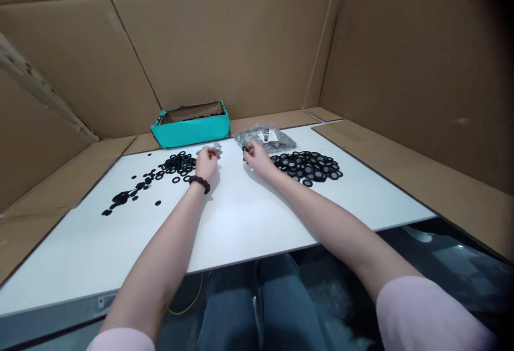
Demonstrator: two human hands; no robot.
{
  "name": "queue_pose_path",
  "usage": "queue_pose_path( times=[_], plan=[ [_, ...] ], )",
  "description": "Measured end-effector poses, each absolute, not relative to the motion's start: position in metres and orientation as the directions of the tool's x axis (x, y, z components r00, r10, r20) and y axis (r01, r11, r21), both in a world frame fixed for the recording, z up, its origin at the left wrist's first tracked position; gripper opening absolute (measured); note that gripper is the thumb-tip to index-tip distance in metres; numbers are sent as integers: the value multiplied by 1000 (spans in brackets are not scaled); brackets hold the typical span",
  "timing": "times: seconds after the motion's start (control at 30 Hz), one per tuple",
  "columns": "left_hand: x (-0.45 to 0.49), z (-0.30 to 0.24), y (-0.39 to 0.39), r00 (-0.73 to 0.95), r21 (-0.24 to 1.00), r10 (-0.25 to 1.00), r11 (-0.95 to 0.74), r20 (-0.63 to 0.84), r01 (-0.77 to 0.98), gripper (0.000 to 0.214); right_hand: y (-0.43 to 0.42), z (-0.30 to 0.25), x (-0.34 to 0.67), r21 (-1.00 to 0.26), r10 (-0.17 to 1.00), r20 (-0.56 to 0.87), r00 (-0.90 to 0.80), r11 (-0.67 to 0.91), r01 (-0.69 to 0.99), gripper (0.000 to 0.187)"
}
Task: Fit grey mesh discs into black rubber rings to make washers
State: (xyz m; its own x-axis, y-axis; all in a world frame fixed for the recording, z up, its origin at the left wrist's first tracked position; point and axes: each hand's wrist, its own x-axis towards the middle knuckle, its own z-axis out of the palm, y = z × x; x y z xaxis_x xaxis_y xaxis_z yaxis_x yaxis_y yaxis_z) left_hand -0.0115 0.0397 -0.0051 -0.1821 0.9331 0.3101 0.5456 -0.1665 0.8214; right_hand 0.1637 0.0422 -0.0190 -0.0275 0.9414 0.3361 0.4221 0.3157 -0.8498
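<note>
My right hand (257,158) is closed in a pinch on a small black ring (244,149), just in front of a clear plastic bag (275,138) full of grey discs. Beside its wrist lies a pile of black rings with grey centres (309,168). My left hand (206,162) has its fingers curled together; what they hold, if anything, is too small to make out. A few grey discs (217,149) lie right by its fingertips. To its left is a heap of open black rings (176,163).
A teal box (193,130) with dark pieces inside stands at the back. Small black discs (122,197) trail across the left of the white board (241,222). Cardboard walls (225,46) enclose the back and sides. My legs are below the front edge.
</note>
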Motion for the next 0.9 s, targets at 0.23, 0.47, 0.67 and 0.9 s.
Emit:
queue_pose_path(
  times=[0.23, 0.47, 0.67, 0.9],
  plan=[
    [6, -4, 27, -102, 869, 973, -134, 206, 476, 16, 34, -14, 157, -976, 987, 116, -114, 135, 172, 18],
    [11, -6, 24, -102, 878, 991, -25, 84, 478, 17, 25, -5, 151, -994, 980, -17, -197, 4, 107, 22],
    [20, -1, 16, -72, 784, 978, -113, 197, 610, 17, 20, -5, 147, -995, 974, -13, -226, 11, 102, 25],
    [27, 8, 2, -6, 704, 949, -231, 316, 671, 16, 17, 4, 147, -996, 976, -77, -204, -68, 49, 27]
  ],
)
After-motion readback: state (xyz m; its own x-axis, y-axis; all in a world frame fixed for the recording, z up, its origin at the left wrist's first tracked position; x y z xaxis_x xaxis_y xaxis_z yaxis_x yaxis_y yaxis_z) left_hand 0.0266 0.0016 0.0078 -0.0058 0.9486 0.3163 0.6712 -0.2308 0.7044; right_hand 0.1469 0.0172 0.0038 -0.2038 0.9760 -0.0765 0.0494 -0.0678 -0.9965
